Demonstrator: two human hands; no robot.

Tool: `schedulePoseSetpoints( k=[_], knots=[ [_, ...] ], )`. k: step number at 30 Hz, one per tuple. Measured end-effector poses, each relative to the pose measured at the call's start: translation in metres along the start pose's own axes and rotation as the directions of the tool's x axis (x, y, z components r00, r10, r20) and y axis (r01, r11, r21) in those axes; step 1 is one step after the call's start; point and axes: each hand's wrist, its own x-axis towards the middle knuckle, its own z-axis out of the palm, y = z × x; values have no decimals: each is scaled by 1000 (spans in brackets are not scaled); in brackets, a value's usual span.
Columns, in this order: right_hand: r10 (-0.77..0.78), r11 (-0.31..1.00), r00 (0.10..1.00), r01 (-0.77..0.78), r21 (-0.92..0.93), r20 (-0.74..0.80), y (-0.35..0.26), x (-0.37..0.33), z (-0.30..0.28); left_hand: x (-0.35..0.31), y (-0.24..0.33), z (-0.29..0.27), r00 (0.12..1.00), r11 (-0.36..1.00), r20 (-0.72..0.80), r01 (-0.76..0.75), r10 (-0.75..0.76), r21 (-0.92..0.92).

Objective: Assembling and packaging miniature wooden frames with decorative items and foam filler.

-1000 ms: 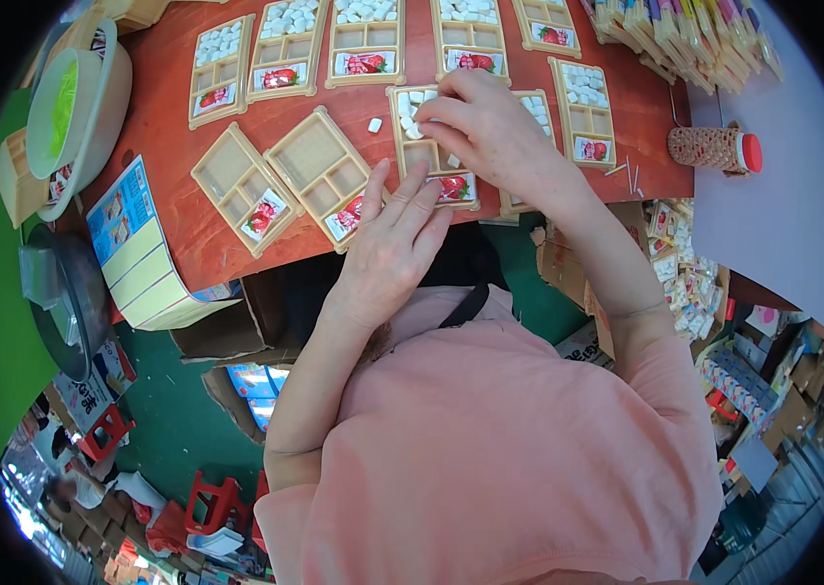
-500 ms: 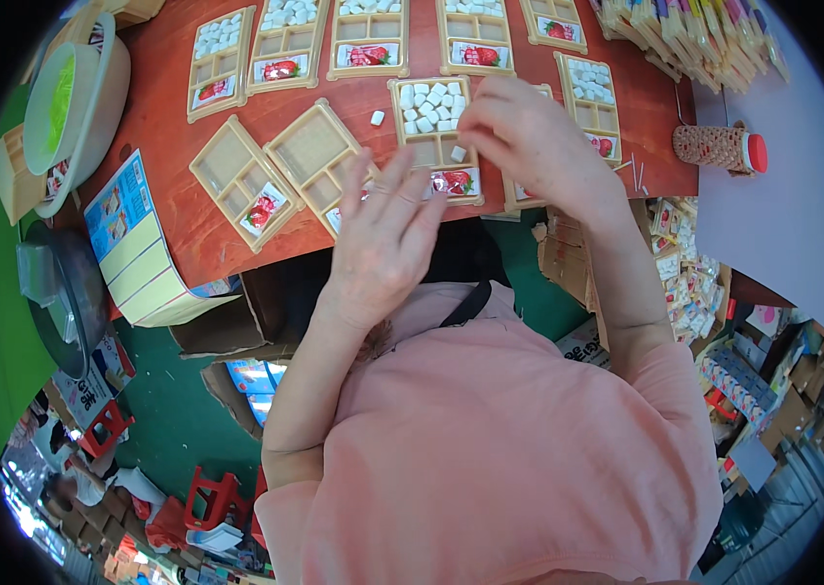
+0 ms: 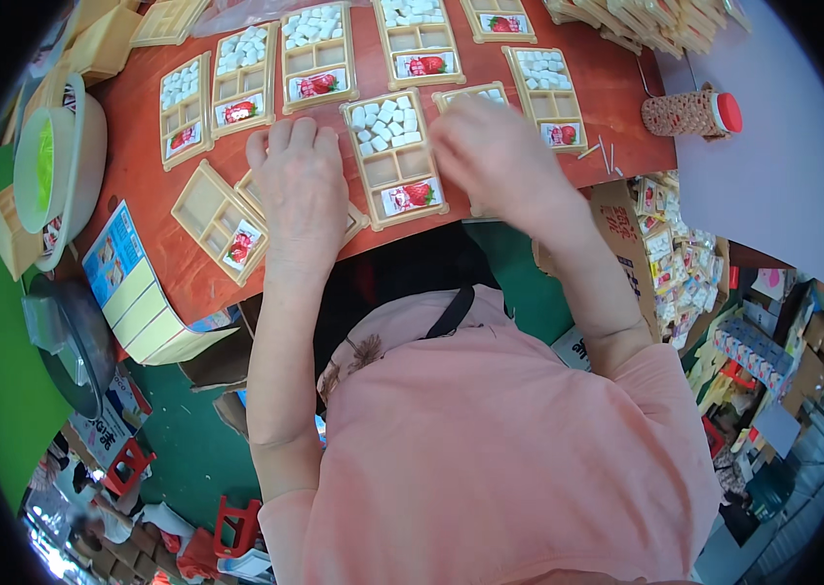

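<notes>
A beige compartment tray (image 3: 383, 175) lies between my hands, with white marshmallows (image 3: 387, 124) in its large section and a strawberry-print sachet (image 3: 412, 196) in a lower one. Just left of it, my left hand (image 3: 303, 190) bends over a second tray (image 3: 357, 220), mostly covered; its fingers are together and their tips hidden. My right hand (image 3: 495, 156) has curled fingers, slightly blurred, at the middle tray's right edge. Whatever either hand holds cannot be made out. Beneath my right hand another tray (image 3: 470, 96) is partly hidden. A tray without marshmallows (image 3: 205, 210) lies tilted at the left.
Several filled trays (image 3: 319, 58) line the back of the red table (image 3: 616, 136). A red-lidded jar (image 3: 685, 114) and bundled sticks (image 3: 655, 24) lie at right. White basins (image 3: 90, 146) and a folded printed card (image 3: 144, 292) are at left. A carton of sachets (image 3: 675, 253) stands below.
My left hand has drawn left and its spread fingers have come together. The loose marshmallow on the table and the single one in the tray's middle section no longer show. The view has shifted.
</notes>
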Motion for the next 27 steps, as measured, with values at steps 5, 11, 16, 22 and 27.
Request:
schedulePoseSetpoints(
  k=[5, 11, 16, 22, 27],
  knots=[
    [340, 932, 939, -331, 149, -42, 45, -5, -15, 7, 13, -6, 994, 998, -104, 24, -30, -58],
    [256, 964, 965, -259, -53, -55, 45, -3, -9, 11, 41, -4, 981, 987, -180, -92, 67, -131],
    [266, 959, 958, -252, 127, -106, 44, -7, -20, 8, 49, 0, 986, 964, -153, -101, 65, -245],
    [269, 961, 963, -267, 69, -14, 29, -20, -14, 25, 67, 13, 974, 933, -200, -165, 104, -320],
    [348, 934, 935, -339, 112, -72, 33, -25, -24, 45, 74, 36, 977, 934, -170, -178, 130, -310]
  ],
)
